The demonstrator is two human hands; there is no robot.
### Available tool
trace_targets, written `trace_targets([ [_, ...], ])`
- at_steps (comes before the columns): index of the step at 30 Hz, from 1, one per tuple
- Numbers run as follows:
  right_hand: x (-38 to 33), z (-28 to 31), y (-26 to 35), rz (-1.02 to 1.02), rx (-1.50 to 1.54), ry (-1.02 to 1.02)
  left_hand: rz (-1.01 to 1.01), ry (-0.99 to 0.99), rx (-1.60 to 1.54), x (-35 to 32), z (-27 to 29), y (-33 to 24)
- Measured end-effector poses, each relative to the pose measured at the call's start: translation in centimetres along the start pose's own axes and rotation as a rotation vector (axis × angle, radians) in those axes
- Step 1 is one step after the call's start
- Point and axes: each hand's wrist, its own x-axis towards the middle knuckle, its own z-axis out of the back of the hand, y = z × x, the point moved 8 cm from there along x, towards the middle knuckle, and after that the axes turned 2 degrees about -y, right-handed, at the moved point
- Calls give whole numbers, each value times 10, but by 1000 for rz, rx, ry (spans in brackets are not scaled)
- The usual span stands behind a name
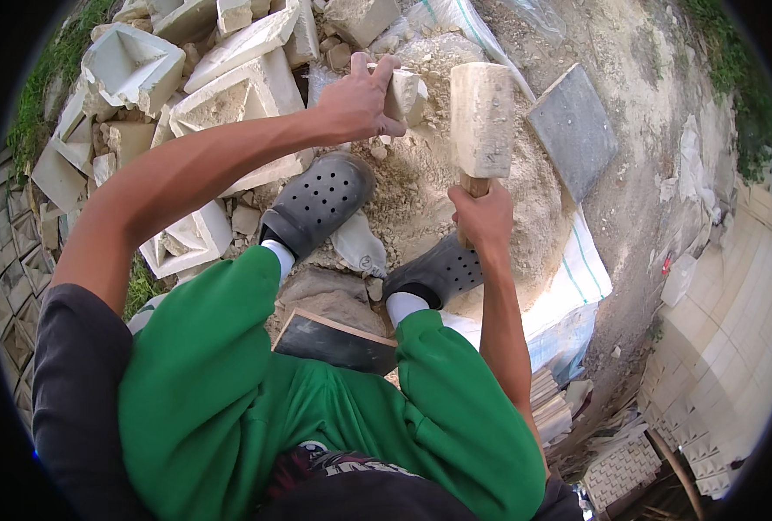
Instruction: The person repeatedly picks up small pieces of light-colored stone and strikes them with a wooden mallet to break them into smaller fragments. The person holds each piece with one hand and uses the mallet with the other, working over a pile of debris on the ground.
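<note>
My right hand is wrapped round the short wooden handle of a mallet, whose pale, dust-coated block head points away from me. To its left, my left hand grips a broken chunk of off-white stone, with the thumb on the near side and the fingers over the far side. The mallet head is raised to the right of the chunk, apart from it. Below both hands, crushed pale rubble and powder lie heaped on a white woven sheet.
Broken white cast blocks are piled at the left, close to my left forearm. A flat grey slab lies right of the mallet. My feet, in grey clogs, stand by the heap. A dark board sits between my legs. Patterned blocks stand at lower right.
</note>
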Motion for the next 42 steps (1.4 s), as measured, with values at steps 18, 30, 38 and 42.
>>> trace_targets([
  [18,10,32,34,71,-68,12,-22,-68,-137,1,5,0],
  [30,38,51,40,-51,69,83,-356,-203,44,75,51,34],
  [38,38,27,17,-85,48,113,-379,-146,30,59,39,1],
  [42,38,20,20,-81,47,124,-382,-127,49,67,40,1],
])
